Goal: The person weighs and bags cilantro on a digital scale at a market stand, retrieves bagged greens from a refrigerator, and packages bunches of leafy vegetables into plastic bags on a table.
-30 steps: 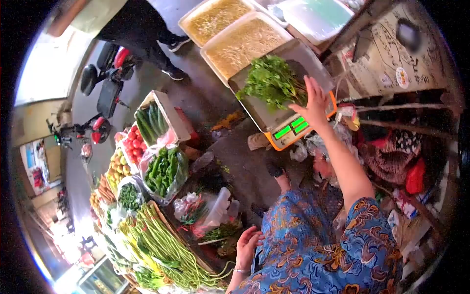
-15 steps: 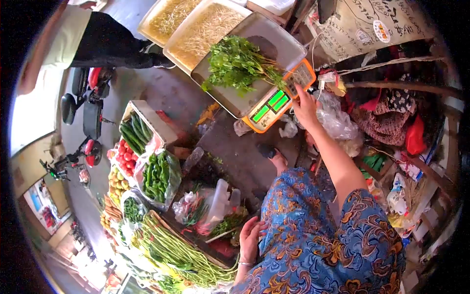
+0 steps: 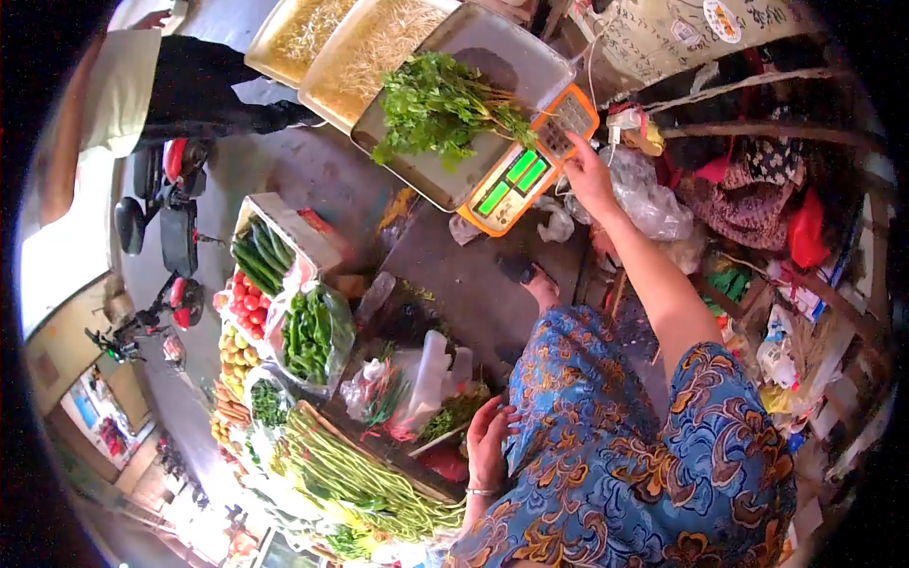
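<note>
- Right hand [image 3: 591, 180]: finger at scale keypad [image 3: 568, 118] (contact unclear), can't tell how far the rest curl.
- Left hand [image 3: 488, 443]: loosely open, beside patterned dress [image 3: 615, 435].
- Leafy herb bunch [image 3: 440, 109]: on scale pan [image 3: 535, 59].

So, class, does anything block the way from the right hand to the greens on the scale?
Nothing visible does: the right hand is at the keypad, and the greens lie uncovered on the pan beside it.

Vegetable stall: digital scale [image 3: 512, 184], boxed cucumbers [image 3: 260, 254], tomatoes [image 3: 249, 309], heaped long beans [image 3: 369, 475].
</note>
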`<move>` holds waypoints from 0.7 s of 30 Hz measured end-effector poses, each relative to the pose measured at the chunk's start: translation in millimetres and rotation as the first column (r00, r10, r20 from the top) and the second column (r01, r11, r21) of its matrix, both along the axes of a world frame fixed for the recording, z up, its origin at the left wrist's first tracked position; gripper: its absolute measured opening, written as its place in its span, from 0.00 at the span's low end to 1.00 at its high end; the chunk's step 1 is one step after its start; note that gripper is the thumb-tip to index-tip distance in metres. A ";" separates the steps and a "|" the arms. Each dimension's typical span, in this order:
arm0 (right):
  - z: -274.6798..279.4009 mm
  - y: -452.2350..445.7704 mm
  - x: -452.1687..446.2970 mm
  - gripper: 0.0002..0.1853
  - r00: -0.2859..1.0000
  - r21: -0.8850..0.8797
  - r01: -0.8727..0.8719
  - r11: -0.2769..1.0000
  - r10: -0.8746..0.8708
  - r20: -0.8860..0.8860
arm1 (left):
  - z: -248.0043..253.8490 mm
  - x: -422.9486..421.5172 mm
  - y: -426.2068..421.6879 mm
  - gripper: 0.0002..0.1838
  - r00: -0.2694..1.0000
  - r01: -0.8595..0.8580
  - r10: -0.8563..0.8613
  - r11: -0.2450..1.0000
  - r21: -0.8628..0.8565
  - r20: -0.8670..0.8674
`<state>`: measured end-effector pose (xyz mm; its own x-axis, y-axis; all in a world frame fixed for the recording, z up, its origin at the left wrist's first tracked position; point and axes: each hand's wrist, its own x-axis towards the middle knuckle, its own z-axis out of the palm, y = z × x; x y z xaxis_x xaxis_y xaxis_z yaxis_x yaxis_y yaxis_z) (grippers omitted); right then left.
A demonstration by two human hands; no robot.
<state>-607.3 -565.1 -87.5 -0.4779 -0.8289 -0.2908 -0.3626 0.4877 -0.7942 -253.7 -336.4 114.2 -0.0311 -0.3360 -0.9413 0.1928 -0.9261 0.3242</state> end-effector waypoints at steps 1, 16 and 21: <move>2.2 8.1 -0.8 0.24 0.999 -0.010 0.035 0.999 -0.035 0.041 | -1.3 1.9 2.0 0.20 1.000 -0.017 0.017 1.000 -0.010 -0.009; 96.5 -86.9 4.8 0.42 0.914 -0.371 -0.313 0.874 0.171 -0.369 | 7.7 -2.3 -3.1 0.19 0.999 0.013 -0.012 0.999 -0.046 0.030; 97.1 -126.2 22.3 0.54 0.788 -0.257 -0.489 0.834 0.296 -0.540 | 6.9 -0.4 0.1 0.19 0.998 -0.055 0.055 0.996 -0.070 -0.007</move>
<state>-585.0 -691.2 9.6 -0.0800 -0.9680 0.2378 -0.8215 -0.0711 -0.5658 -254.1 -336.3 121.1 -0.0157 -0.4021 -0.9155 0.2446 -0.8893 0.3864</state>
